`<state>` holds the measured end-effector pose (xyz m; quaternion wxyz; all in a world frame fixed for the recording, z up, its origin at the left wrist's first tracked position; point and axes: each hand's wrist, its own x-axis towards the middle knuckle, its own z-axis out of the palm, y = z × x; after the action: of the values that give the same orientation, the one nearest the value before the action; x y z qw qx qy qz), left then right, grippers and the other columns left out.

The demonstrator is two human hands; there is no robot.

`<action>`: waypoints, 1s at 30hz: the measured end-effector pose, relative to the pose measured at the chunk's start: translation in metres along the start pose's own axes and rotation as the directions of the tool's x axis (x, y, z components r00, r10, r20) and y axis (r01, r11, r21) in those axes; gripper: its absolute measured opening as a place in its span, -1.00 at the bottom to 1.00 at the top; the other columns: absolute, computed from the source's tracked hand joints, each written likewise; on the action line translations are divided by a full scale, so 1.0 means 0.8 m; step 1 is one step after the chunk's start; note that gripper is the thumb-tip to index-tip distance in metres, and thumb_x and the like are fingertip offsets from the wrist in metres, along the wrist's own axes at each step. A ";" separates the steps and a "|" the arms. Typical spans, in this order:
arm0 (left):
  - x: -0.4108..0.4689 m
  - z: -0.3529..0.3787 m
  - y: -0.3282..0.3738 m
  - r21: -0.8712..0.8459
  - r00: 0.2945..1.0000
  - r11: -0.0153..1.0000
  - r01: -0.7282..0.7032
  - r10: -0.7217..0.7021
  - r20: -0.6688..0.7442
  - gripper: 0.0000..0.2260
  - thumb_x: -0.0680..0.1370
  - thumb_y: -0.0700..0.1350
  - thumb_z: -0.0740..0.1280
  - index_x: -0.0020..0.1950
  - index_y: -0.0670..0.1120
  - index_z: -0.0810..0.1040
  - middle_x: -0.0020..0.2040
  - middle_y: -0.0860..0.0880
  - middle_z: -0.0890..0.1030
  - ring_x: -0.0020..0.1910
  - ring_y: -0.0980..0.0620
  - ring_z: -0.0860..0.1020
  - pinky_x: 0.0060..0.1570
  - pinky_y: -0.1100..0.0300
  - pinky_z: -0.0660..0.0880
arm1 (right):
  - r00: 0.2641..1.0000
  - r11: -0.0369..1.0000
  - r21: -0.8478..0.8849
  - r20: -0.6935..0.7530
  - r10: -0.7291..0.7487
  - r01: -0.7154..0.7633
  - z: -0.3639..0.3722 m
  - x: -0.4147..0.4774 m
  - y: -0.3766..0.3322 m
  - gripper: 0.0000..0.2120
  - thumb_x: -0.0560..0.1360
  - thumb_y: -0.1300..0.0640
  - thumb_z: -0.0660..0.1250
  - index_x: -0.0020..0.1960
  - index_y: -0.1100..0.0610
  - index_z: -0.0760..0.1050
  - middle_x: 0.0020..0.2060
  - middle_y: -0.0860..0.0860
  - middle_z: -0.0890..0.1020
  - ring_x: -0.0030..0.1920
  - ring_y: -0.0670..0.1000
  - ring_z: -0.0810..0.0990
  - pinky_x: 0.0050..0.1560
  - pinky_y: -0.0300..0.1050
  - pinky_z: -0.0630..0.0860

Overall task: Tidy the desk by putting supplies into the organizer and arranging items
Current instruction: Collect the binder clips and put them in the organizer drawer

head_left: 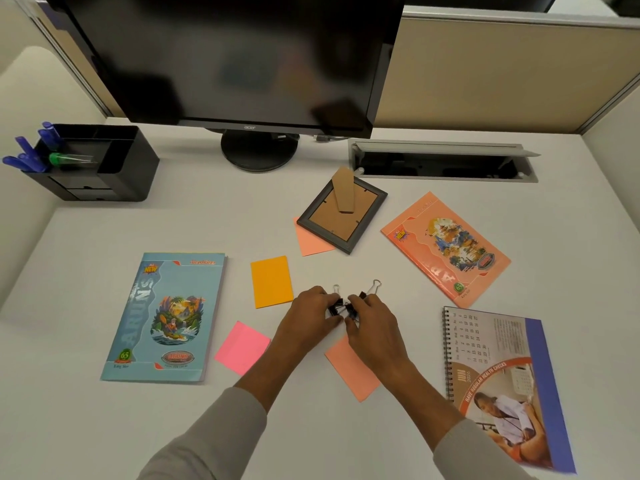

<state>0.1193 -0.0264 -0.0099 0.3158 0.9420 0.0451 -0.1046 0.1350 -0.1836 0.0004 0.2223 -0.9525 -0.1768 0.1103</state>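
Left hand [306,315] and right hand [372,323] both curl their fingers round the binder clips [341,308], mid-desk, right of the orange sticky pad [272,282]. Organizer [128,168] far left, pens [27,150] inside.

The desk [207,216] is matt, the blue notebook [166,317] glossy, the organizer [133,168] smooth black plastic.

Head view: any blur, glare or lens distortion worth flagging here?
Head view: wide-angle bowing bends the partition and desk edges; the monitor screen is dark with smeared reflections, no glare; light is even, with soft shadows under the left hand and right hand holding the binder clips; the calendar softens toward the corner.
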 end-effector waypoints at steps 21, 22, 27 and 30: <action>-0.004 0.002 -0.001 -0.095 0.976 0.976 0.198 -0.205 -0.079 -0.66 0.38 0.00 0.57 0.08 -0.05 0.59 0.03 -0.02 0.60 -0.03 0.04 0.51 -0.06 0.26 0.41 | 1.000 0.996 -0.085 0.002 -0.017 0.018 0.009 0.012 -0.009 -0.85 0.55 0.23 0.24 0.08 0.15 0.54 -0.05 0.05 0.55 -0.09 0.06 0.54 -0.21 -0.15 0.45; -0.005 0.002 -0.001 -0.099 0.975 0.975 0.200 -0.208 -0.078 -0.67 0.38 -0.01 0.56 0.08 -0.05 0.59 0.03 -0.02 0.61 -0.03 0.04 0.51 -0.07 0.26 0.40 | 1.000 0.997 -0.075 -0.008 -0.027 0.027 0.010 0.012 -0.008 -0.81 0.54 0.23 0.24 0.10 0.15 0.56 -0.05 0.05 0.56 -0.08 0.06 0.54 -0.19 -0.13 0.49; -0.009 0.002 -0.003 -0.122 0.973 0.972 0.202 -0.213 -0.087 -0.67 0.37 -0.02 0.56 0.06 -0.06 0.58 -0.01 0.00 0.60 -0.09 0.07 0.48 -0.12 0.27 0.36 | 0.998 0.996 0.087 -0.060 -0.024 0.029 0.004 0.012 -0.007 -0.78 0.52 0.22 0.34 0.13 0.17 0.64 -0.05 0.07 0.61 -0.05 0.06 0.59 -0.01 -0.07 0.55; -0.012 0.001 -0.003 -0.141 0.971 0.969 0.204 -0.219 -0.097 -0.67 0.35 -0.03 0.55 0.03 -0.05 0.56 -0.03 0.01 0.58 -0.10 0.06 0.50 -0.18 0.25 0.35 | 0.995 0.954 0.299 -0.090 0.040 -0.012 -0.006 0.013 -0.009 -0.77 0.46 0.19 0.45 0.12 0.12 0.67 -0.04 0.03 0.67 -0.10 -0.05 0.64 0.01 -0.14 0.58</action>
<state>0.1093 -0.0251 -0.0098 0.3606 0.9135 0.1698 -0.0817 0.1434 -0.1756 0.0065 0.3698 -0.9145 -0.1348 0.0931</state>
